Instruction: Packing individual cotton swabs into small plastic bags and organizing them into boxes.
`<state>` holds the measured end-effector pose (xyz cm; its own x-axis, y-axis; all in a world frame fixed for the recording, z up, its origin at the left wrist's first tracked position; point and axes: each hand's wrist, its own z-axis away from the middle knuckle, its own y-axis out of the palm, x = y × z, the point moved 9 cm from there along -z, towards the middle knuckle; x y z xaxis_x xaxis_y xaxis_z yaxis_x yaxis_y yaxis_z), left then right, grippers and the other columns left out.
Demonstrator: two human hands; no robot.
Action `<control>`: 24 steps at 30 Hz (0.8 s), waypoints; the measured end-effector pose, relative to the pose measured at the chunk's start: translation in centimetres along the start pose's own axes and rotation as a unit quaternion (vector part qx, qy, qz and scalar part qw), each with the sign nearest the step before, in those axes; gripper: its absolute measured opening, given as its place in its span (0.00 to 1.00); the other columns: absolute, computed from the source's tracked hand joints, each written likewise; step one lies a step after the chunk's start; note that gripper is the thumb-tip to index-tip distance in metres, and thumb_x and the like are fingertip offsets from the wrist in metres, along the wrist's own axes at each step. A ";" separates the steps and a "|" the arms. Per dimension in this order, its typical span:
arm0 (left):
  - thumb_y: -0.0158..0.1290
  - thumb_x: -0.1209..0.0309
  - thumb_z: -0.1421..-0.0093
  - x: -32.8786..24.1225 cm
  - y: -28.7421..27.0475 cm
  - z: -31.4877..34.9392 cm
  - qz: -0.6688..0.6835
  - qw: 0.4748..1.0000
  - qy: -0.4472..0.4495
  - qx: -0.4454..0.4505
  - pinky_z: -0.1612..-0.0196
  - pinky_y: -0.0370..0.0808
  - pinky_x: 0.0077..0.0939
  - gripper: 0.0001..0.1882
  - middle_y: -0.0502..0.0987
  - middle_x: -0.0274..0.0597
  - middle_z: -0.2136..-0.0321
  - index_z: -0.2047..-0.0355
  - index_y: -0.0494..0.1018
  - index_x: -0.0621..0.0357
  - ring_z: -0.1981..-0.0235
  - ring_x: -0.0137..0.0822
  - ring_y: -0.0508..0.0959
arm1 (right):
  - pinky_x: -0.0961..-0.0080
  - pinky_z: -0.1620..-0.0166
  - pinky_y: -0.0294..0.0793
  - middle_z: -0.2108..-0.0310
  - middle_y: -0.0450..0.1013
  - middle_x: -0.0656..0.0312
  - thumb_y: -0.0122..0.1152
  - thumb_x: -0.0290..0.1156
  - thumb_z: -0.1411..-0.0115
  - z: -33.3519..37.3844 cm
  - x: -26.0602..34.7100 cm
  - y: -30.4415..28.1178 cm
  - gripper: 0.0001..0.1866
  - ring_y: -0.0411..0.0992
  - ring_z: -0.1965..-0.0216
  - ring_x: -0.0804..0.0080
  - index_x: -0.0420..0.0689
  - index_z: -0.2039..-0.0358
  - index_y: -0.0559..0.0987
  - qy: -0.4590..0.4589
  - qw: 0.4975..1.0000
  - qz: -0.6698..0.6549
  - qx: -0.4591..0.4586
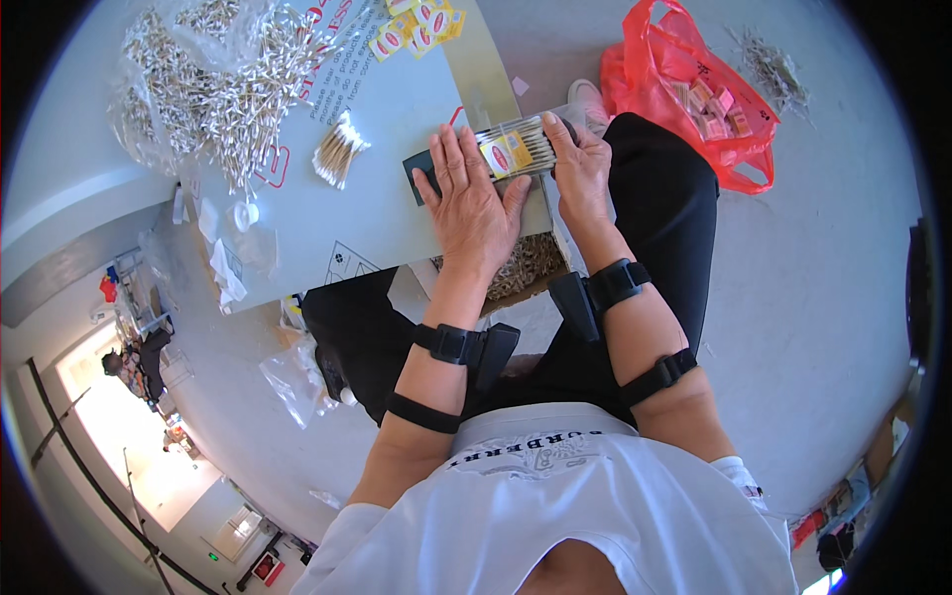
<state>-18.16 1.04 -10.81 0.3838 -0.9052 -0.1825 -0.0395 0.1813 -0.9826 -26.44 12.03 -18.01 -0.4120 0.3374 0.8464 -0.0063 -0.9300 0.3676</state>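
A clear pack of cotton swabs (536, 142) with a yellow label card lies at the table's right edge. My right hand (583, 177) pinches its right end between thumb and fingers. My left hand (472, 213) lies flat, fingers stretched, over a dark flat block (419, 186) and against the pack's left end. What is under the left palm is hidden. Left of my hands, a loose bundle of cotton swabs (340, 154) rests on the table. An open carton (560, 278) below the table edge, under my wrists, holds many more swabs.
A large heap of cotton swabs (253, 89), partly under clear plastic, covers the table's far left. Yellow label cards (424, 28) lie at the far edge. A white roll (244, 215) sits near the left edge. On the floor at right stands a red plastic bag (635, 74) with small packs.
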 end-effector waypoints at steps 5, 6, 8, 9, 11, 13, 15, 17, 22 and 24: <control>0.44 0.49 0.42 -0.3 -0.3 -0.1 0.013 1.000 0.008 -0.017 0.38 0.36 0.54 0.42 0.42 0.56 0.37 0.38 0.43 0.66 0.35 0.50 0.40 | 0.86 0.74 0.64 0.78 0.72 0.70 0.59 0.31 0.42 0.5 0.5 0.2 0.10 0.64 0.78 0.88 0.38 0.77 0.77 -0.030 0.999 -0.008 -0.004; 0.45 0.48 0.42 -0.2 -0.4 0.0 0.031 0.999 0.007 -0.023 0.38 0.36 0.54 0.43 0.42 0.56 0.37 0.38 0.42 0.66 0.35 0.50 0.40 | 0.86 0.74 0.64 0.78 0.72 0.70 0.59 0.31 0.42 0.4 0.5 0.2 0.10 0.64 0.78 0.88 0.38 0.77 0.77 -0.031 0.999 -0.008 -0.004; 0.45 0.48 0.42 -0.4 -0.2 0.3 0.016 1.000 0.012 -0.014 0.38 0.36 0.53 0.43 0.41 0.56 0.37 0.38 0.42 0.66 0.35 0.50 0.40 | 0.87 0.74 0.65 0.78 0.72 0.70 0.59 0.30 0.42 0.5 -0.1 0.2 0.10 0.65 0.77 0.88 0.38 0.77 0.77 -0.006 0.999 -0.050 -0.007; 0.45 0.48 0.43 -0.5 -0.1 0.4 0.002 1.000 0.017 -0.005 0.38 0.36 0.53 0.44 0.41 0.57 0.37 0.38 0.42 0.65 0.35 0.51 0.39 | 0.87 0.74 0.65 0.78 0.72 0.70 0.59 0.30 0.42 0.4 -0.1 0.1 0.10 0.65 0.77 0.88 0.38 0.77 0.77 -0.005 0.999 -0.050 -0.007; 0.45 0.47 0.43 -0.4 -0.2 0.4 0.008 1.000 0.015 -0.008 0.38 0.36 0.52 0.44 0.41 0.56 0.37 0.38 0.42 0.65 0.35 0.51 0.39 | 0.86 0.74 0.65 0.78 0.72 0.70 0.59 0.30 0.42 0.4 0.1 0.2 0.10 0.66 0.77 0.88 0.38 0.77 0.77 -0.010 0.999 -0.040 -0.006; 0.46 0.47 0.43 -0.3 -0.3 0.4 0.014 1.000 0.013 -0.012 0.38 0.36 0.52 0.44 0.40 0.56 0.37 0.38 0.42 0.65 0.35 0.51 0.39 | 0.87 0.73 0.65 0.78 0.72 0.70 0.59 0.31 0.43 0.6 0.2 0.3 0.10 0.66 0.77 0.87 0.39 0.76 0.78 0.003 0.999 -0.043 -0.004; 0.49 0.49 0.45 -0.1 -0.9 0.6 0.047 0.998 0.010 -0.034 0.38 0.33 0.54 0.45 0.40 0.58 0.37 0.38 0.43 0.67 0.35 0.53 0.39 | 0.87 0.73 0.65 0.78 0.73 0.70 0.60 0.32 0.43 0.7 0.6 0.4 0.09 0.66 0.77 0.87 0.39 0.76 0.78 0.017 0.999 -0.047 -0.001; 0.49 0.49 0.45 0.0 -1.0 0.9 0.049 0.998 0.012 -0.030 0.38 0.33 0.54 0.45 0.40 0.58 0.37 0.38 0.43 0.66 0.35 0.53 0.39 | 0.88 0.76 0.63 0.80 0.71 0.71 0.62 0.32 0.45 1.0 -0.1 0.3 0.08 0.64 0.80 0.88 0.41 0.75 0.78 0.079 0.993 -0.082 -0.013; 0.49 0.50 0.45 0.4 -1.0 1.9 0.034 0.999 0.009 -0.010 0.38 0.33 0.54 0.44 0.40 0.58 0.37 0.38 0.44 0.64 0.35 0.53 0.38 | 0.89 0.81 0.57 0.84 0.67 0.72 0.63 0.32 0.47 1.5 -0.7 -1.3 0.08 0.58 0.85 0.87 0.43 0.78 0.77 0.123 0.992 -0.042 -0.005; 0.49 0.51 0.44 0.4 -0.8 2.1 0.004 1.000 0.014 0.007 0.38 0.32 0.55 0.42 0.40 0.55 0.36 0.38 0.46 0.61 0.35 0.52 0.37 | 0.89 0.82 0.54 0.85 0.66 0.72 0.64 0.33 0.47 1.5 -0.5 -1.2 0.09 0.56 0.86 0.87 0.44 0.79 0.76 0.115 0.993 -0.034 0.000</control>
<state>-16.01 1.31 -10.08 0.3571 -0.9144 -0.1908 -0.0289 0.1934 -0.9807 -24.81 13.20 -18.32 -0.6082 0.3572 0.7089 -0.0421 -0.9063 0.4205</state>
